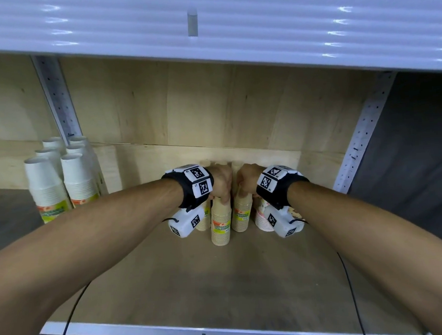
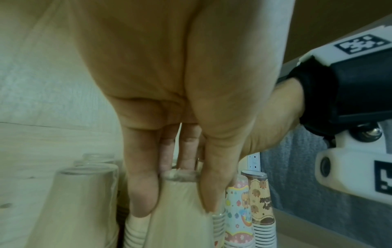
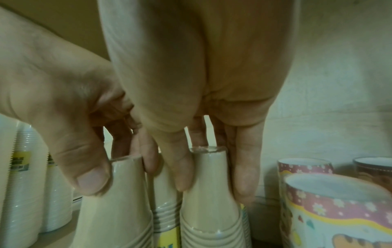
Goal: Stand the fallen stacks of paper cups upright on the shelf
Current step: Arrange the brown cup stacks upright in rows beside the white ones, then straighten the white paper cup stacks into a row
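Both hands reach to the back of the shelf (image 1: 245, 280), side by side, each on top of a tan cup stack. Left hand (image 1: 222, 182): fingers (image 2: 144, 193) and thumb come down over the narrow upper end of the left tan stack (image 1: 220, 225) and pinch it from both sides; the grip is closed on that stack. Right hand (image 1: 247, 180): thumb and fingers (image 3: 246, 176) likewise straddle the top of the right tan stack (image 1: 241, 214), grip closed on it. Judgement: a hold at the top gives the most leverage for settling a tall stack square on its base, and lets each stack be slid into line with its neighbour. Both stacks stand upright, or nearly so, on the shelf, wide rims down, just beside each other, more tan stacks close behind. Appearance: plain tan cups nested tightly, ribbed bands of rims low down, a clear film wrap glinting at the top, a yellow-green label on the lower part. To the right, patterned stacks (image 1: 264, 220) stand near, partly hidden by the right wrist camera. Well apart on the left, white stacks (image 1: 61, 179) stand in a neat upright group. No stack lies on its side in these views; judged nearly done, pending release and a check that the two tan stacks stay put.
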### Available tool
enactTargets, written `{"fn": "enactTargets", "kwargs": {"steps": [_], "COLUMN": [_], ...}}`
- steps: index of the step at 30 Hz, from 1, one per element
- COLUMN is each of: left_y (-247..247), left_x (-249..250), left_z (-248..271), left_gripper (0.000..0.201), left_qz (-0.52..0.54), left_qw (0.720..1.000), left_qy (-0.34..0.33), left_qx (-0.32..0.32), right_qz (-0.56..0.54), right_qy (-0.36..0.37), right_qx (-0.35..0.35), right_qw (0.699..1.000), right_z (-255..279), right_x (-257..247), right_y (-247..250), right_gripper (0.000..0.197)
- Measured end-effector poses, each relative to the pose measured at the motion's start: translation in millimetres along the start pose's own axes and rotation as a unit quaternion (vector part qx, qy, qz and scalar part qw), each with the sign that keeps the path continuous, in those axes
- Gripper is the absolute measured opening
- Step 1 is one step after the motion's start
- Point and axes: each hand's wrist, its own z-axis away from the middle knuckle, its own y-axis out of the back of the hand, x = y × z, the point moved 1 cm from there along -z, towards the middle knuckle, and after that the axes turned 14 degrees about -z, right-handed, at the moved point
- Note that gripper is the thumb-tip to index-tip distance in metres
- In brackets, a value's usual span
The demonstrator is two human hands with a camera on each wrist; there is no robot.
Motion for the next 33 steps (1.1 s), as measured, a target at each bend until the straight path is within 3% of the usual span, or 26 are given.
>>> {"fn": "enactTargets", "kwargs": {"steps": [13, 25, 29, 33], "left_y": [-1.3, -0.7, 1.6, 12.2], "left_x": [2.7, 0.7, -1.0, -4.1], "left_z": [-2.4, -3.4, 0.1, 10.5], "left_gripper": [0.033, 0.031, 0.031, 0.037], "left_qz": [0.0, 0.025, 0.034, 0.039], "left_qw": [1.0, 1.0, 0.999, 0.999], "left_qy": [0.003, 0.008, -0.003, -0.005], "left_qx": [-0.001, -0.012, -0.011, 0.005], "right_qz": [-0.035, -0.001, -0.004, 0.005], "right_qy": [-0.017, -0.016, -0.022, -0.027], "right_qx": [-0.009, -0.027, -0.046, -0.006], "right_qw": [0.999, 0.999, 0.999, 1.0], "right_z": [-10.0, -5.5, -3.2, 0.8], "right_x": [0.3, -9.2, -14.2, -21.6], "right_y": [-3.9, -2.4, 5.9, 19.4], "right_gripper": [0.039, 0.04, 0.035, 0.02]}}
